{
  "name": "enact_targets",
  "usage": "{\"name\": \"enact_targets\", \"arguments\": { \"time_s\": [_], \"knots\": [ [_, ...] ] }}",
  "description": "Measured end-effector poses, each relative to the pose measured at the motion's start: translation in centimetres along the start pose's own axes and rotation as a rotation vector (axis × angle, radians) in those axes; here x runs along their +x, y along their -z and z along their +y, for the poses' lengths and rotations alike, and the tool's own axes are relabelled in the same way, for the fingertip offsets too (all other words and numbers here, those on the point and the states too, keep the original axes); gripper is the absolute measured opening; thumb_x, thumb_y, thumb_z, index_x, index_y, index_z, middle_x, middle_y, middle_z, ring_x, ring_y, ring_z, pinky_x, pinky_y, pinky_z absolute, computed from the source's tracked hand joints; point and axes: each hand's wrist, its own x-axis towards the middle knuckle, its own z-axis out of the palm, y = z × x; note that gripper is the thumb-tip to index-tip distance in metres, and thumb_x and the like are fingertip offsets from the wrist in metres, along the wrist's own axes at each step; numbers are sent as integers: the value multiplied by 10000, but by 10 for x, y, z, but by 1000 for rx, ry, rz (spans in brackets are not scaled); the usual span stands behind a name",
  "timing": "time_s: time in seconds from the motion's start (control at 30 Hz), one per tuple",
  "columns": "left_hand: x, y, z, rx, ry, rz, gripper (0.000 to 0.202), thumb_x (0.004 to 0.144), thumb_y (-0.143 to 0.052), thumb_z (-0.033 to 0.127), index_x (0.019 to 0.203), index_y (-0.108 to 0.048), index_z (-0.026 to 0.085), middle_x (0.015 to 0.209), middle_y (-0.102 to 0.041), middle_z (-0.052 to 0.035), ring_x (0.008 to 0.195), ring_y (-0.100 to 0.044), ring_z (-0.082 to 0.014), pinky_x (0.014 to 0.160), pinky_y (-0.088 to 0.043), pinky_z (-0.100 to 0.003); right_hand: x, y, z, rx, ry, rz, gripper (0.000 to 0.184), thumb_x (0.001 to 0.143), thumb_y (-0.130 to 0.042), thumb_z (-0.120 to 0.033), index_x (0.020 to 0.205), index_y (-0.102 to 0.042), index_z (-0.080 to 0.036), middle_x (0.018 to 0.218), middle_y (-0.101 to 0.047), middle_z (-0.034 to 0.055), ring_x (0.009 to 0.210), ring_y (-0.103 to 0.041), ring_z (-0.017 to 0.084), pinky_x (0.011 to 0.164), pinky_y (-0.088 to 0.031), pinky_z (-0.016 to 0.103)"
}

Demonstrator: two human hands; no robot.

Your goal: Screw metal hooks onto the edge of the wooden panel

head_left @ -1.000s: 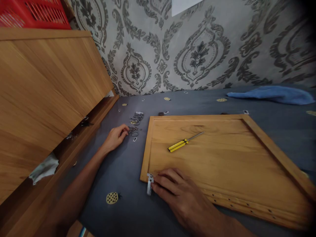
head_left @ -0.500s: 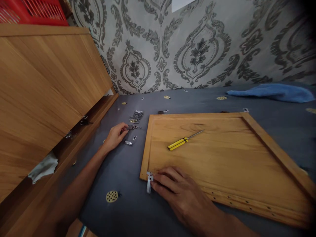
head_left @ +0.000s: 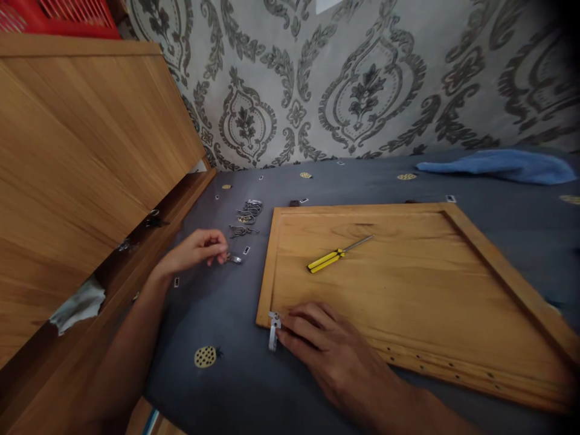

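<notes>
A wooden cabinet door (head_left: 408, 290) lies flat on a grey sheet. My right hand (head_left: 326, 350) rests on its near left corner, fingers closed against a small metal hinge bracket (head_left: 273, 329) at the edge. My left hand (head_left: 197, 251) hovers over the sheet to the left, its fingertips pinched on a small metal hardware piece (head_left: 233, 258). Beyond it lies a pile of metal hardware (head_left: 248, 214). A yellow-handled screwdriver (head_left: 338, 254) lies on the door panel.
A wooden cabinet (head_left: 81, 157) stands along the left with a red crate (head_left: 67, 12) on top and a white rag (head_left: 77, 305) below. A blue cloth (head_left: 498, 166) lies at the far right by the patterned wall.
My left hand has drawn back from the hardware pile toward me, taking one small metal piece with it. The right hand has stayed on the bracket.
</notes>
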Motion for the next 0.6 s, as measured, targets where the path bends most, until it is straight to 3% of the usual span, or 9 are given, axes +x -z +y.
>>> {"name": "enact_targets", "arguments": {
  "time_s": [0.1, 0.27, 0.43, 0.6],
  "knots": [
    [-10, 2, 12, -92, -19, -137, 317, 903, -611, 428, 898, -622, 112, 880, -668, -51, 747, -631, -122, 633, -542, -252, 1, 0, 0, -2, 6, 10, 323, 1000, -340, -134, 1004, -662, -142, 990, -720, 68, 893, -592, 208, 778, -530, 358],
    [-10, 1, 22, -191, -58, 6, 316, 894, -592, 445, 870, -590, 130, 1134, -671, -112, 833, -625, -114, 659, -513, -216, 1, 1, 0, 21, -2, -17, 313, 998, -351, -135, 1034, -661, -151, 1008, -717, 67, 909, -591, 208, 795, -532, 369],
    [-8, 0, 17, -242, -44, 54, 316, 905, -579, 437, 826, -531, 135, 952, -695, -87, 723, -630, -106, 546, -476, -193, 0, 0, 0, 12, 0, -18, 283, 982, -384, -120, 1037, -660, -151, 1019, -715, 73, 924, -590, 214, 798, -526, 371],
    [-5, -9, 13, -219, -27, 6, 259, 925, -592, 370, 901, -575, 113, 839, -627, -20, 653, -584, -86, 562, -505, -212, -2, -1, 1, 5, 8, -36, 229, 956, -448, -113, 1032, -663, -140, 1019, -712, 77, 930, -581, 221, 783, -518, 370]
  ]
}}
